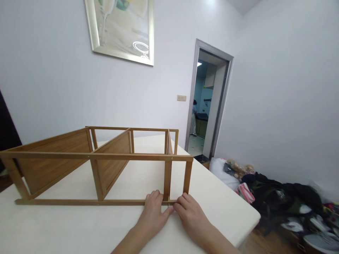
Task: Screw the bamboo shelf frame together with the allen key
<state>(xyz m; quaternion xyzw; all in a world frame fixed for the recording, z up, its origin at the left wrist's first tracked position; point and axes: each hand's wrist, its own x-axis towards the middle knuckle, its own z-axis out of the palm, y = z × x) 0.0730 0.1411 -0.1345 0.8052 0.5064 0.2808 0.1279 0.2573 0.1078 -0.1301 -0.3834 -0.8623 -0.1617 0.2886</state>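
A brown wooden shelf rack [113,157] lies on its side on a white table [127,225], its panels standing upright between the rails. My left hand [153,211] has its fingers curled over the rack's near bottom rail, its thumb stretched toward a small metal screw [168,204]. Close to the rail's right end, my right hand [190,213] is closed around the same rail, fingertips bent beside the screw. The screw sticks out of the rail between both hands, in line with a cross panel. Whether the fingertips touch it, I cannot tell.
The table's right corner [258,217] juts toward a heap of dark clothes and bags [283,195] along the right wall. A doorway [206,106] opens at the back, with a person [194,120] partly visible inside. A framed picture [122,28] hangs above.
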